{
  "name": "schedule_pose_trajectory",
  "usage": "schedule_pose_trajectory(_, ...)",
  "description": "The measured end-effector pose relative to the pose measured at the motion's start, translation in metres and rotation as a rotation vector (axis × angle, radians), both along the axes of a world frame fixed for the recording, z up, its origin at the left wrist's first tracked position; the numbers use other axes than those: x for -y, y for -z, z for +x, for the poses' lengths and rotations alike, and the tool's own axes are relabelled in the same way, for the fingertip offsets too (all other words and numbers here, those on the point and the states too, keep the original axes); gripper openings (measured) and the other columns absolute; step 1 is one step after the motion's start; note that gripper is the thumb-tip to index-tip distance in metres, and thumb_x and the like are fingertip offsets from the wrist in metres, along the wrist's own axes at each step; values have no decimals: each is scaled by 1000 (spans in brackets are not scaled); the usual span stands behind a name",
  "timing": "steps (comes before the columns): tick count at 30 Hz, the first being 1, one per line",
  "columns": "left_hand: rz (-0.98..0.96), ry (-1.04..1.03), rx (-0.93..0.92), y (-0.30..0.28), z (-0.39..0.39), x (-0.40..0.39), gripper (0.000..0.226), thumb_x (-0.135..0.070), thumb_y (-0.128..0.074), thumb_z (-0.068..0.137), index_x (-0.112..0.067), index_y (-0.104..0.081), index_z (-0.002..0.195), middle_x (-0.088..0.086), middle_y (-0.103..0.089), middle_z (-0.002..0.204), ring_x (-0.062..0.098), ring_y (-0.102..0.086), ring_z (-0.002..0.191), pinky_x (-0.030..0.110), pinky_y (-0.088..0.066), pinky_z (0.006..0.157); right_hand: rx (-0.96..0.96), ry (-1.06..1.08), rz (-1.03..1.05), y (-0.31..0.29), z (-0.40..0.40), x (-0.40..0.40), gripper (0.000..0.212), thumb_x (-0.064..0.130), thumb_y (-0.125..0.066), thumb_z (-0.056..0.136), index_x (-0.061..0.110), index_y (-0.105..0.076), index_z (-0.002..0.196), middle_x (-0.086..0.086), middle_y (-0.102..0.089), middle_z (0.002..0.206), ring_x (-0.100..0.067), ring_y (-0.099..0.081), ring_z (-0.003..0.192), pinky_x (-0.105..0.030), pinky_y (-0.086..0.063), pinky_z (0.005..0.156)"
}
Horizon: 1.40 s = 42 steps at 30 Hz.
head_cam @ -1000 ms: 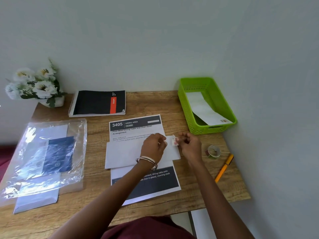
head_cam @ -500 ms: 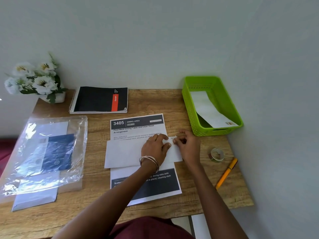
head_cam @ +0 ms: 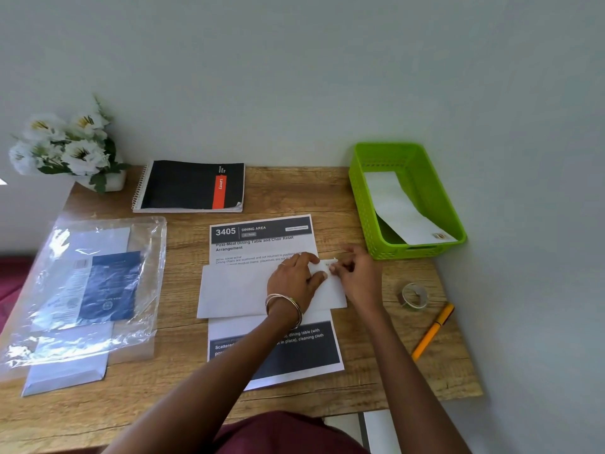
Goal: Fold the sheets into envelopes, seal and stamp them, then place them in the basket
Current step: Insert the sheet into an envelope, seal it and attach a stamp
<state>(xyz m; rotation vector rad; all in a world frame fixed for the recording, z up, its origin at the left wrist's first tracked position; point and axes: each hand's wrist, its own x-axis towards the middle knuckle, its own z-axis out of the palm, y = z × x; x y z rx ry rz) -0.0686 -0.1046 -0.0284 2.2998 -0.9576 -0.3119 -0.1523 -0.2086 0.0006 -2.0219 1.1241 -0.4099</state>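
Note:
A white envelope (head_cam: pixel 235 290) lies flat across a printed sheet (head_cam: pixel 262 234) in the middle of the wooden table. My left hand (head_cam: pixel 294 280) presses down on the envelope's right half, bangles on the wrist. My right hand (head_cam: pixel 357 273) is at the envelope's top right corner, fingertips pinched on a small stamp (head_cam: pixel 330 263) that touches the paper with one edge slightly lifted. The green basket (head_cam: pixel 360 204) stands at the back right and holds one stamped envelope (head_cam: pixel 396 208) leaning inside it.
A clear tape roll (head_cam: pixel 414 295) and an orange pen (head_cam: pixel 432 332) lie right of my hands near the wall. A plastic bag of envelopes (head_cam: pixel 82 283) covers the left side. A black notebook (head_cam: pixel 190 186) and white flowers (head_cam: pixel 65 145) sit at the back.
Both hands have come down from just above the envelope onto it. The stamp, held up between the fingers before, now lies against the envelope's top right corner.

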Motion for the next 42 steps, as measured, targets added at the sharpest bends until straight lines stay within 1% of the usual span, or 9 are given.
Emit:
schedule_pose_trajectory(7, -2, -1, -3, -1, -1, 0, 26, -45, -57, 85, -29, -54, 106, -6, -60, 93, 15, -54, 93, 27, -41, 73, -134, 15, -26, -11, 7, 0, 46, 12, -75, 79, 3, -58, 121, -9, -69, 92, -22, -64, 90, -25, -44, 76)
schedule_pose_trajectory(13, -17, 17, 31, -2, -2, -1, 23, -44, -57, 85, -32, -56, 105, -7, -58, 88, 14, -54, 90, 23, -36, 68, -318, -13, -142, -17, 19, -4, 25, 13, -74, 80, 4, -62, 101, -13, -67, 95, -28, -64, 88, -28, -46, 66)
schedule_pose_trajectory(18, -20, 29, 59, -4, -2, -2, 21, -42, -55, 87, -38, -65, 106, -2, -56, 87, 17, -54, 88, 23, -33, 66, -385, -56, -266, -20, 18, -11, 14, 8, -61, 88, 1, -58, 99, -16, -66, 94, -28, -63, 86, -27, -37, 60)
schedule_pose_trajectory(22, -18, 15, 42, -4, -2, -2, 22, -44, -56, 86, -39, -67, 105, -3, -56, 85, 18, -55, 88, 23, -34, 66, -379, -50, -293, -15, 18, -13, 19, 8, -53, 92, 4, -54, 110, -13, -63, 90, -27, -63, 86, -26, -36, 60)
schedule_pose_trajectory(28, 20, -13, -13, -10, -2, 3, 23, -44, -60, 83, -38, -67, 103, -7, -53, 80, 17, -55, 85, 25, -31, 63, -357, -51, -201, -10, 19, -6, 35, 14, -43, 97, 17, -43, 132, 4, -50, 70, -7, -46, 60, -20, -27, 47)
schedule_pose_trajectory(32, 40, -13, -31, -12, -2, 4, 24, -47, -59, 83, -38, -66, 104, -10, -48, 78, 15, -54, 83, 25, -32, 62, -312, -45, -249, -12, 15, -5, 54, 10, -65, 86, 11, -43, 134, -13, -64, 99, -28, -63, 90, -29, -47, 68)
schedule_pose_trajectory(36, 44, -8, -46, -13, -2, 5, 23, -43, -60, 81, -38, -65, 104, -10, -48, 80, 15, -54, 85, 25, -34, 65, -221, 30, -1, -11, 10, 2, 71, 13, -84, 68, 10, -49, 130, -14, -67, 107, -31, -64, 100, -38, -54, 83)
schedule_pose_trajectory(39, 45, -3, -39, -12, -2, 5, 24, -41, -60, 82, -38, -64, 105, -8, -52, 83, 16, -54, 86, 25, -36, 66, -149, 100, 195, -10, 4, 6, 66, 11, -86, 65, 12, -51, 121, -12, -67, 98, -31, -68, 85, -45, -58, 72)
schedule_pose_trajectory(42, 39, -3, -37, -12, -3, 4, 23, -41, -60, 83, -37, -63, 105, -9, -50, 83, 15, -53, 85, 25, -37, 66, 23, 203, 363, -10, -2, 8, 40, 10, -75, 79, 7, -53, 112, -12, -66, 87, -18, -63, 60, -37, -59, 57)
